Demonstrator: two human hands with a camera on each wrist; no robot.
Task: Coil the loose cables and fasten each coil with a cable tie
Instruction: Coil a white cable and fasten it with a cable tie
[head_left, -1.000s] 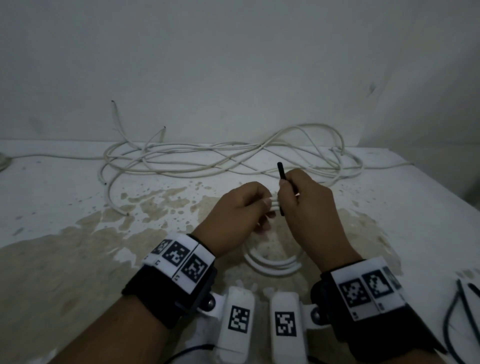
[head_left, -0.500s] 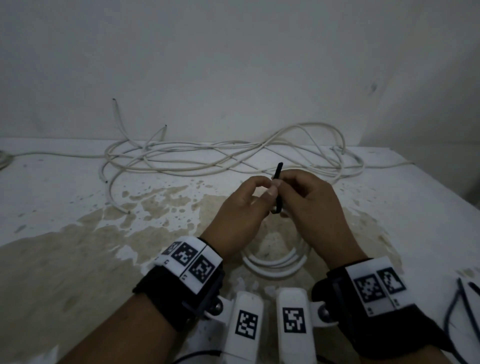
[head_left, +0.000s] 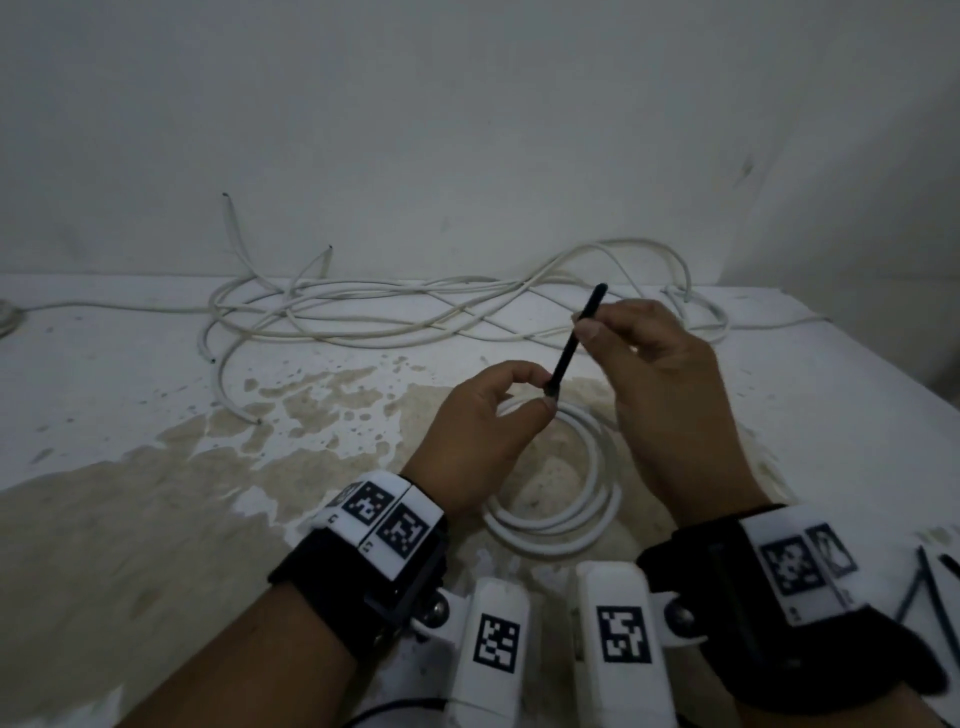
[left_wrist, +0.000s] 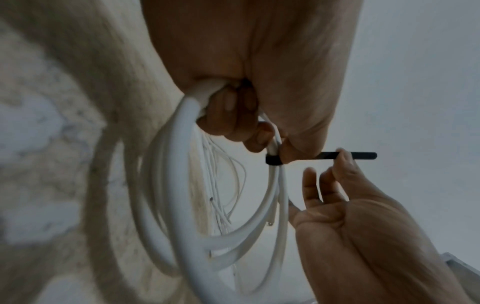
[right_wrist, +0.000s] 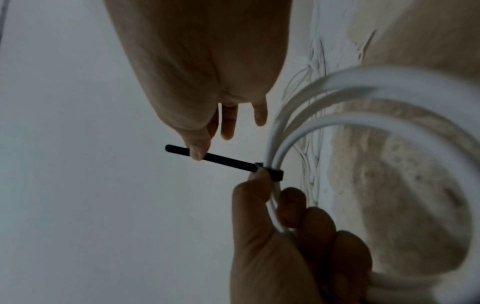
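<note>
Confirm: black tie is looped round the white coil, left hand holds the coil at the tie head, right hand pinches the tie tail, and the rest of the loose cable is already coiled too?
Wrong on the last part only. The loose cable at the back of the table lies in an uncoiled tangle, as the head view shows. The rest holds: the black tie wraps the white coil, the left hand holds the coil at the tie head, and the right hand pinches the tail.

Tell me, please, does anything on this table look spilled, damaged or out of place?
Yes: a large tan stain spreads over the white table, speckled at its edges like a dried spill or worn paint. Behind the hands, loose white cables lie tangled.
</note>
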